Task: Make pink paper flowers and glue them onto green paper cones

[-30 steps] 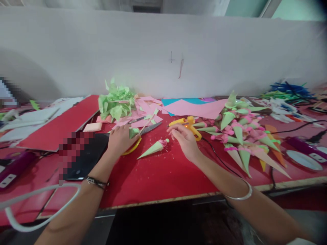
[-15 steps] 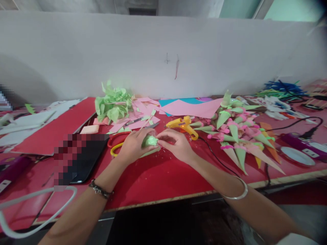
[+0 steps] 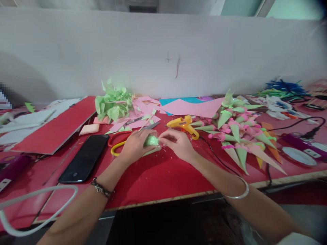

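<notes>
My left hand (image 3: pixel 135 144) is closed around a small clear plastic packet (image 3: pixel 152 140) with pale green, shiny contents. My right hand (image 3: pixel 177 144) meets it from the other side, thumb and fingertips pinched together at the packet's right edge. Whatever lies between those fingertips is too small to make out. Under the hands, a pale green paper piece (image 3: pixel 151 151) rests on the red tabletop (image 3: pixel 163 180). Red-and-yellow-handled scissors (image 3: pixel 116 149) lie just left of my left hand, their blades partly behind it. Beyond my right hand is a yellow glue gun (image 3: pixel 185 125).
A black phone (image 3: pixel 85 158) lies at left, with an eraser-like pink block (image 3: pixel 89 129) behind it. Crumpled green paper (image 3: pixel 114 105) and pink paper scraps (image 3: pixel 145 107) fill the back. Several paper cones (image 3: pixel 236 131) are piled at right. The glue gun's black cord (image 3: pixel 217 157) runs toward the front edge.
Both hands stay in nearly the same place at the packet. My right fingertips have shifted very slightly right, and the view has moved a little.
</notes>
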A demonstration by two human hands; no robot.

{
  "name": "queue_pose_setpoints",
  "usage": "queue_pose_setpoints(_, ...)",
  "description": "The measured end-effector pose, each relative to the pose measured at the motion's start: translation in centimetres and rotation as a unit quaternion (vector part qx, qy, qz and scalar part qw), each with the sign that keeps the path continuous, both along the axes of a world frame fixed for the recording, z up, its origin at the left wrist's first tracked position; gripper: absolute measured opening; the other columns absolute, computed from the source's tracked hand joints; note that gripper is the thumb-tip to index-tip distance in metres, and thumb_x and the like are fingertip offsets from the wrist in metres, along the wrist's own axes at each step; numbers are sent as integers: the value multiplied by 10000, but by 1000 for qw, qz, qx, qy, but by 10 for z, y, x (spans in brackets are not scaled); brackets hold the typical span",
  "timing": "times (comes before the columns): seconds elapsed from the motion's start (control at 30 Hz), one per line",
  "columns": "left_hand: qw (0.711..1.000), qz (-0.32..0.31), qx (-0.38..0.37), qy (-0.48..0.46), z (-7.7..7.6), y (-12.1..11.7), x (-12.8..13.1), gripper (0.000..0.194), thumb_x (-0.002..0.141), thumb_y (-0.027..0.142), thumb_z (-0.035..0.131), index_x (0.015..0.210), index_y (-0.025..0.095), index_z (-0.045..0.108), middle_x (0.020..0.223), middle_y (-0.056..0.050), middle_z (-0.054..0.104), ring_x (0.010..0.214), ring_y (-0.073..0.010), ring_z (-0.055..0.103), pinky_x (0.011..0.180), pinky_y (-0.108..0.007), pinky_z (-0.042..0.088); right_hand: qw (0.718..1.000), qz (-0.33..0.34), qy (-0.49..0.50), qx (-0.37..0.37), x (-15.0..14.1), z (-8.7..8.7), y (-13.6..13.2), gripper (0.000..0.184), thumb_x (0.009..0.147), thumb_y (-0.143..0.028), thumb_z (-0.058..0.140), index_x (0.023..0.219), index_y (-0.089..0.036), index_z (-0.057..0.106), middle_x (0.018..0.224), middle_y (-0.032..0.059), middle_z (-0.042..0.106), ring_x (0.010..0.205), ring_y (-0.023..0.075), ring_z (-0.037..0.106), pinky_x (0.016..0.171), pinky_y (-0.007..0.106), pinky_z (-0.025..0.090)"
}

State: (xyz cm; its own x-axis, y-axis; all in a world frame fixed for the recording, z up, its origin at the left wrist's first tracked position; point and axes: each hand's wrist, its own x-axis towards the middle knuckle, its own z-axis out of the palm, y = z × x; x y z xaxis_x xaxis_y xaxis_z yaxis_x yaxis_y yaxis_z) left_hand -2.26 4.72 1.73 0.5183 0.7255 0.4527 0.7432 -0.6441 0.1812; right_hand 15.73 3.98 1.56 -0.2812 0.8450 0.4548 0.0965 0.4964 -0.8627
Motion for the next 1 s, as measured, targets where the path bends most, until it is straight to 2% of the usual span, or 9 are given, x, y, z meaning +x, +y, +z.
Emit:
queue_pose_setpoints(0.07,1000,30,-6,-1,2,1,-1,361,745,345,556,1065,193,492,1053,-56,608,925,-216,568,800,-325,421,996,-4,70,-55,0,-1,3,55,720,-234,596,696,-184,596,602,-33,587,528,76,536,542,214,449)
queue_pose_setpoints(0.17,993,118,-7,1,3,5,-8,401,752,344,533,1117,190,468,1096,-64,588,969,-234,554,818,-340,416,982,-21,162,-96,2,-4,9,71,702,-255,614,715,-186,606,608,-36,598,532,67,551,542,204,459)
queue_pose_setpoints(0.27,976,215,7,37,0,10,-18,436,764,330,497,1156,146,447,1162,-119,536,1058,-281,496,853,-397,391,977,-23,182,-110,3,-6,13,105,684,-260,632,757,-185,633,665,-23,627,559,67,569,559,206,475)
queue_pose_setpoints(0.37,967,245,-7,73,-7,14,-25,444,744,246,481,1170,125,446,1179,-148,498,1105,-307,437,880,-437,358,978,-12,173,-116,3,-7,12,108,679,-260,640,748,-177,638,663,-19,637,561,66,578,570,206,486)
queue_pose_setpoints(0.53,985,167,0,36,-12,12,-15,446,732,167,436,1177,191,439,1217,-115,440,1137,-290,375,882,-447,342,974,13,186,-126,2,-3,8,137,675,-282,647,664,-168,573,560,-41,607,483,58,554,506,193,478)
queue_pose_setpoints(0.7,1000,4,-30,5,-7,2,6,390,807,375,433,1137,169,455,1094,-100,526,1026,-235,464,865,-388,377,972,21,185,-142,0,-1,7,156,638,-272,676,697,-168,575,576,-42,611,493,65,566,514,202,491)
queue_pose_setpoints(0.77,998,-15,-53,19,-7,-1,10,413,778,427,477,1100,168,480,1042,-94,558,967,-240,504,823,-380,399,971,28,184,-148,0,-3,8,165,655,-272,663,768,-168,603,641,-21,640,553,74,597,560,210,504)
queue_pose_setpoints(0.87,994,-19,-106,31,-9,-2,11,366,774,409,488,1055,175,512,1000,-82,590,854,-222,560,727,-343,432,966,51,196,-159,1,-5,10,187,705,-299,615,840,-170,618,708,-1,657,606,79,618,625,226,515)
queue_pose_setpoints(1.0,988,-25,-148,-23,-9,-2,10,320,805,385,438,1038,183,523,981,-64,607,833,-196,572,703,-306,442,967,53,185,-167,3,-4,9,179,731,-337,585,769,-163,608,613,-14,630,512,70,580,519,200,487)
